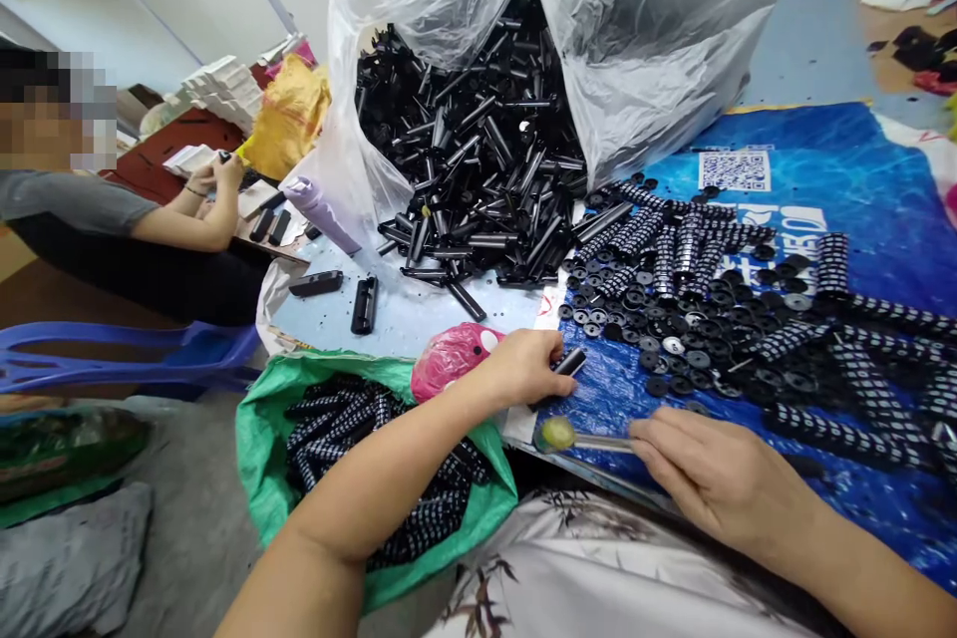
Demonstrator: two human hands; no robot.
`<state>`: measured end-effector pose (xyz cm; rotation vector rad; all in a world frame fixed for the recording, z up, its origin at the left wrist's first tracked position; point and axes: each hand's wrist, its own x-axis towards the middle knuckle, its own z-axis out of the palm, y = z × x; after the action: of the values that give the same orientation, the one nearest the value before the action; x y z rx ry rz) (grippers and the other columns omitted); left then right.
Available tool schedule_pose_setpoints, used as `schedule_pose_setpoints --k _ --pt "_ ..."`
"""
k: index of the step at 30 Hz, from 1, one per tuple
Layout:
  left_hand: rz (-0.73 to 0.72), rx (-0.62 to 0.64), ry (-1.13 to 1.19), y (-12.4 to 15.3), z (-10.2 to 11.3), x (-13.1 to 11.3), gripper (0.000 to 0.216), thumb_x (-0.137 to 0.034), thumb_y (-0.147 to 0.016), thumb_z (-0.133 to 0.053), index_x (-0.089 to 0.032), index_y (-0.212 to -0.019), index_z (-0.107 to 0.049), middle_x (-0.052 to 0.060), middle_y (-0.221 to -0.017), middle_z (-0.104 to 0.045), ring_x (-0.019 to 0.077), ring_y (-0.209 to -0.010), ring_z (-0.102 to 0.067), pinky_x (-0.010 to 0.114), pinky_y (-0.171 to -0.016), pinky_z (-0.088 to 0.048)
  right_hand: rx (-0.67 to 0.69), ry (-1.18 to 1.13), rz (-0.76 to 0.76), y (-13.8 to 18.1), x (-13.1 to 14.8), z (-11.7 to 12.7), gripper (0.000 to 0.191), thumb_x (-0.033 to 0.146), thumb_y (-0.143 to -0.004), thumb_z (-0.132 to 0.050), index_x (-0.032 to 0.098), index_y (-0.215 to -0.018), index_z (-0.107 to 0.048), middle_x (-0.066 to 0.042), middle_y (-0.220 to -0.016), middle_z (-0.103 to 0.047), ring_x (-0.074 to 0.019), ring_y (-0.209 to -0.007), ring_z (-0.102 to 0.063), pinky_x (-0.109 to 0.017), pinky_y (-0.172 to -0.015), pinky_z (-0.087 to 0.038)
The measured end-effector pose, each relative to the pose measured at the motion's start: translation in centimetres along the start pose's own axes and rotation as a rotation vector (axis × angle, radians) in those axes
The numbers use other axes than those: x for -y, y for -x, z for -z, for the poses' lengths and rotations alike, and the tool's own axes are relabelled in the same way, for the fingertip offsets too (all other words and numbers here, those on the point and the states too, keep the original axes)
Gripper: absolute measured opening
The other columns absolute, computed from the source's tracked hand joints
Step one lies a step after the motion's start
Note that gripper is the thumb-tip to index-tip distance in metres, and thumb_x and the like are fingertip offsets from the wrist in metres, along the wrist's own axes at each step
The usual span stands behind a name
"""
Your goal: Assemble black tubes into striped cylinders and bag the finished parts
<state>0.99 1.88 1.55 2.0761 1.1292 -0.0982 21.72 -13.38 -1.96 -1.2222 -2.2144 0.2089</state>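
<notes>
My left hand [527,367] is closed around a short black plastic tube [572,364], whose end pokes out past the fingertips at the blue sheet's left edge. In my right hand [707,464] is a thin metal rod [602,442]. A yellowish-green lump [557,433] sits on the rod's left tip, just below the tube and apart from it. Round black discs [658,359] lie scattered beyond my hands. Black cylinders with rows of white squares [797,424] are heaped to the right. A pink wrapped bundle [453,359] rests behind my left forearm.
A clear plastic bag [658,90] spills black tubes [478,169] across the table. Below left, a green sack [261,478] holds more patterned cylinders. Two black pieces [365,305] lie on the light-blue surface. A co-worker [112,209] sits at left near a blue plastic chair [127,359].
</notes>
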Motion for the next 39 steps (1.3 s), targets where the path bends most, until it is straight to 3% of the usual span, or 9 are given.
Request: schedule_pose_setpoints --k 6,9,11,13,20,26,33,37,39 --pt "-0.08 0.48 0.229 7.7 8.4 4.0 0.033 -0.043 -0.066 -0.085 -0.018 -0.081 -0.069 -0.004 -0.061 -0.055 0.0106 -0.055 -0.045 0.025 -0.051 -0.033 -0.034 0.023 -0.02 2.3 -1.8 1.0 0.014 0.028 -0.099 -0.056 0.019 -0.094 -0.066 -0.004 -0.082 -0.066 -0.0143 -0.07 -0.062 -0.027 -0.07 -0.05" --pt "-0.004 0.071 0.191 8.6 10.2 6.2 0.028 -0.043 -0.078 -0.074 -0.018 -0.091 -0.073 0.001 -0.071 -0.064 0.0144 -0.064 -0.055 0.027 -0.062 -0.045 -0.032 0.031 -0.011 2.6 -2.0 0.6 0.019 0.034 -0.099 -0.057 0.021 -0.089 -0.067 -0.004 -0.079 -0.066 -0.0151 -0.069 -0.063 -0.028 -0.067 -0.05" --pt "0.024 -0.286 -0.073 7.3 10.1 7.3 0.02 -0.032 -0.085 -0.064 -0.019 -0.097 -0.073 0.005 -0.083 -0.067 0.0174 -0.074 -0.059 0.031 -0.073 -0.048 -0.032 0.032 -0.009 2.4 -1.9 0.5 0.019 0.037 -0.098 -0.059 0.021 -0.091 -0.068 -0.004 -0.081 -0.068 -0.0159 -0.071 -0.064 -0.029 -0.068 -0.052" --pt "0.028 -0.44 -0.347 5.0 9.7 8.0 0.025 -0.022 -0.083 -0.061 -0.02 -0.106 -0.071 0.007 -0.095 -0.067 0.0208 -0.085 -0.06 0.033 -0.081 -0.048 -0.021 0.039 -0.037 2.2 -2.0 0.8 0.018 0.037 -0.096 -0.061 0.021 -0.095 -0.069 -0.005 -0.084 -0.07 -0.0164 -0.073 -0.066 -0.03 -0.069 -0.053" --pt "-0.198 -0.222 -0.548 -2.2 9.7 10.0 0.019 -0.02 -0.084 -0.053 -0.022 -0.08 -0.071 0.009 -0.086 -0.064 0.0243 -0.084 -0.055 0.034 -0.08 -0.042 -0.193 0.397 -0.402 3.9 -9.0 6.9 0.023 0.032 -0.098 -0.055 0.02 -0.114 -0.066 -0.009 -0.104 -0.076 -0.0223 -0.088 -0.072 -0.036 -0.082 -0.055" --pt "-0.209 -0.3 -0.553 -2.3 10.0 8.3 0.021 -0.034 -0.084 -0.052 -0.023 -0.066 -0.055 0.006 -0.073 -0.06 0.0225 -0.071 -0.052 0.033 -0.069 -0.038 0.031 0.601 -0.606 4.5 -17.0 11.6 0.025 0.009 -0.091 -0.045 0.015 -0.103 -0.067 -0.013 -0.084 -0.071 -0.0252 -0.08 -0.066 -0.035 -0.07 -0.044" --pt "0.027 -0.782 0.038 0.2 7.5 4.0 0.039 -0.046 -0.086 -0.058 -0.022 -0.059 -0.044 -0.003 -0.053 -0.042 0.014 -0.054 -0.039 0.028 -0.055 -0.032 0.153 0.454 -0.566 3.5 -20.7 12.2 0.033 0.006 -0.081 -0.051 0.018 -0.103 -0.071 -0.009 -0.075 -0.07 -0.024 -0.07 -0.063 -0.036 -0.066 -0.044" --pt "0.117 -0.744 0.766 1.5 4.6 1.0 0.027 -0.047 -0.083 -0.067 -0.023 -0.089 -0.056 -0.006 -0.061 -0.054 0.0103 -0.048 -0.043 0.022 -0.047 -0.033 0.031 0.296 -0.578 4.1 -17.1 12.9 0.044 0.033 -0.095 -0.052 0.02 -0.136 -0.057 -0.012 -0.111 -0.072 -0.028 -0.099 -0.068 -0.042 -0.082 -0.051" --pt "0.112 -0.659 0.989 1.6 3.1 -0.6 0.033 -0.043 -0.077 -0.075 -0.022 -0.095 -0.057 -0.007 -0.062 -0.055 0.0078 -0.047 -0.043 0.019 -0.046 -0.033 -0.158 -0.142 -0.687 3.8 -13.6 12.0 0.051 0.046 -0.095 -0.056 0.025 -0.14 -0.053 -0.009 -0.11 -0.071 -0.0247 -0.098 -0.069 -0.04 -0.083 -0.053"
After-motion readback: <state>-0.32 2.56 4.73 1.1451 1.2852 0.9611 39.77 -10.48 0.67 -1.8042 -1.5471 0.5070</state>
